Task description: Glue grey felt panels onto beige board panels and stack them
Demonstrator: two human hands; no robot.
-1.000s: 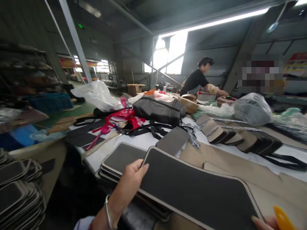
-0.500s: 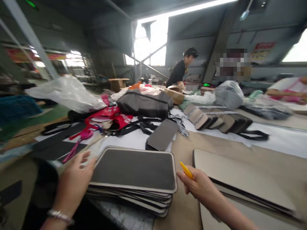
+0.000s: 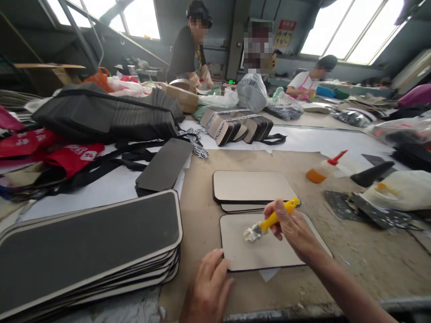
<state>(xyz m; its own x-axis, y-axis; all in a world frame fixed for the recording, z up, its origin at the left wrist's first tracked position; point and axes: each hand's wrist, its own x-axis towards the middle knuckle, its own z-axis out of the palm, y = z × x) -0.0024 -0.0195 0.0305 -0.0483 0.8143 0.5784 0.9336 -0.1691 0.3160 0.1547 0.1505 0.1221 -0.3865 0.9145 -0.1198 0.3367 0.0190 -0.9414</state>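
My right hand [image 3: 292, 228] is closed round a yellow-handled brush [image 3: 269, 220] whose clogged bristles touch a beige board panel [image 3: 262, 249] lying flat in front of me. My left hand [image 3: 208, 287] rests fingers-down at that panel's near left corner, its fingers apart and holding nothing. Just behind lies a small pile of similar beige panels [image 3: 251, 186]. To the left stands a stack of dark padded panels with beige edging [image 3: 87, 249].
A glue bottle with a red nozzle [image 3: 323, 169] lies to the right, near a black tool [image 3: 370, 175] and a plastic bag [image 3: 397, 190]. A grey pad [image 3: 164, 166], black straps, a black bag [image 3: 104, 114] and red fabric lie at left. Two people work at the far end.
The view swung right, from the dark panel stack to the beige panels. My right hand brought the brush down onto the near panel; my left hand left the stack and settled at the panel's corner.
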